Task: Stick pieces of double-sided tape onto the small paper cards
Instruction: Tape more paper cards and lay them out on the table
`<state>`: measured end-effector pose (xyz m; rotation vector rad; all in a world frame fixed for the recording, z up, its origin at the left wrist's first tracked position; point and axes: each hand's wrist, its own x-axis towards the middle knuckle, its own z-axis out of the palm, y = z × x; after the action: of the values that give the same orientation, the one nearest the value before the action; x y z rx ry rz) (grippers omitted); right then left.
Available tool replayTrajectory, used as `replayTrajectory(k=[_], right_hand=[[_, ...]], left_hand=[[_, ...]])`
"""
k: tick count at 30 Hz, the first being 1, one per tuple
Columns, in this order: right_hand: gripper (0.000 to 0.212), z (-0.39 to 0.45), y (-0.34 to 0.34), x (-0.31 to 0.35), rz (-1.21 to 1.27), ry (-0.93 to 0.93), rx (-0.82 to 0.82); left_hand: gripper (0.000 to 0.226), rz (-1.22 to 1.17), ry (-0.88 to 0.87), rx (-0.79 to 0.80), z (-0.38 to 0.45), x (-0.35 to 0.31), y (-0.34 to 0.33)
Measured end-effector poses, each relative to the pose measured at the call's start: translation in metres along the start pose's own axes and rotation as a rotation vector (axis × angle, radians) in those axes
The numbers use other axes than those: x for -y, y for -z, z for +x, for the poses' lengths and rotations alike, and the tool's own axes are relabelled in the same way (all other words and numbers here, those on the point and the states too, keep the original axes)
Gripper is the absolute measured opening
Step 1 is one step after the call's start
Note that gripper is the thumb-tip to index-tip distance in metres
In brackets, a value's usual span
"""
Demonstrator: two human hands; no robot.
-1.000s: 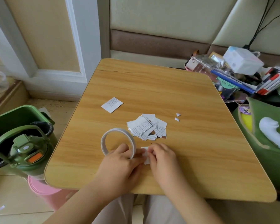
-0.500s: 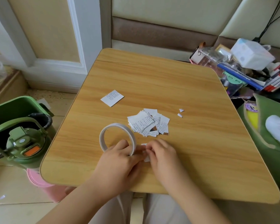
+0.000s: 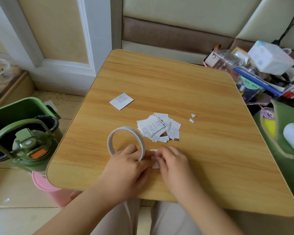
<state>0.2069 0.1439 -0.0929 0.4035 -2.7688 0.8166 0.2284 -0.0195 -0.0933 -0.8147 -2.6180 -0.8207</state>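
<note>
A white roll of double-sided tape (image 3: 126,141) stands on edge on the wooden table (image 3: 193,99), and my left hand (image 3: 127,163) grips its near rim. My right hand (image 3: 172,161) pinches a small white card (image 3: 155,157) right beside the roll; most of the card is hidden under my fingers. Just beyond my hands lies a loose heap of several printed cards (image 3: 158,128). One single printed card (image 3: 121,101) lies apart, farther left. Two tiny white scraps (image 3: 192,118) sit to the right of the heap.
A green bin (image 3: 20,112) and a green lidded bottle (image 3: 26,146) stand on the floor at the left, with a pink tub (image 3: 46,189) under the table corner. Cluttered books, boxes and a green bag (image 3: 288,150) crowd the right side.
Both hands have stayed together at the roll and card with only small finger movement. The camera has tilted, so the table sits slightly differently in view.
</note>
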Motion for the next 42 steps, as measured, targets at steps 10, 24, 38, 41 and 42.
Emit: replayTrajectory(k=[10, 24, 38, 41, 42], right_hand=[[0.011, 0.008, 0.004, -0.009, -0.012, -0.034, -0.012], [0.011, 0.009, 0.012, -0.014, -0.066, -0.051, 0.054], [0.020, -0.003, 0.019, -0.021, -0.082, -0.122, -0.063], [0.012, -0.002, 0.015, -0.005, -0.070, -0.042, -0.042], [0.013, -0.004, 0.009, 0.001, -0.056, -0.009, -0.032]], left_hand=[[0.022, -0.001, 0.008, -0.017, 0.000, 0.000, 0.001], [0.022, -0.002, 0.011, -0.024, 0.000, -0.001, 0.003], [0.026, 0.048, 0.014, -0.013, 0.002, -0.002, 0.002], [0.026, 0.054, 0.008, -0.005, 0.003, -0.002, 0.002], [0.026, 0.055, 0.005, -0.003, 0.003, -0.002, 0.003]])
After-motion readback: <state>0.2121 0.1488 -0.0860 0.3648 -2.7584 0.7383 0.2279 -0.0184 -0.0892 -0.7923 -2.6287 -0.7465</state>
